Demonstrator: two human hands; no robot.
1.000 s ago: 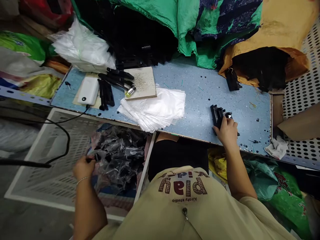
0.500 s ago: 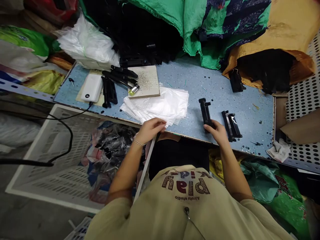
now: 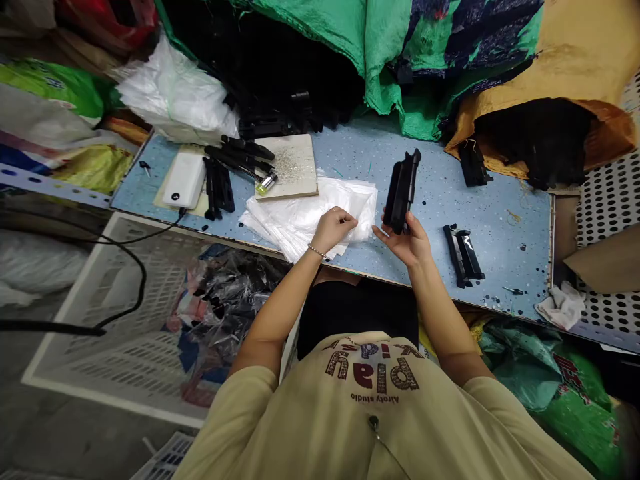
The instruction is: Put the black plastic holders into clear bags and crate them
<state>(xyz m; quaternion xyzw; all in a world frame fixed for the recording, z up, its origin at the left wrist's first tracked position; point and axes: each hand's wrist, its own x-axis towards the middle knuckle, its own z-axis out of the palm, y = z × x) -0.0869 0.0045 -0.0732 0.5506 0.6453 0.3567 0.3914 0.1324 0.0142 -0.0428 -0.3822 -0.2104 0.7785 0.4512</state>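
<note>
My right hand [image 3: 407, 243] holds a long black plastic part [image 3: 401, 193] upright above the blue work table [image 3: 355, 150], gripping it at the lower end. Over a spread of clear plastic bags [image 3: 300, 217] is my left hand [image 3: 334, 230], its fingers curled and thumb and forefinger close together. Whatever those fingers pinch, if anything, is too small to make out. Two similar black parts [image 3: 464, 255] lie side by side to the right of my right hand.
Behind the bags sits a pale square board [image 3: 295, 167], with several black pieces [image 3: 220, 177] and a white power bank [image 3: 185, 177] to its left. An orange sack [image 3: 535, 80] stands at the back right. A white crate [image 3: 115, 360] is below the left edge.
My right hand has lifted the black plastic part and brought it left, turning it. My left hand has moved right and up over the bags, its fingers now curled.
</note>
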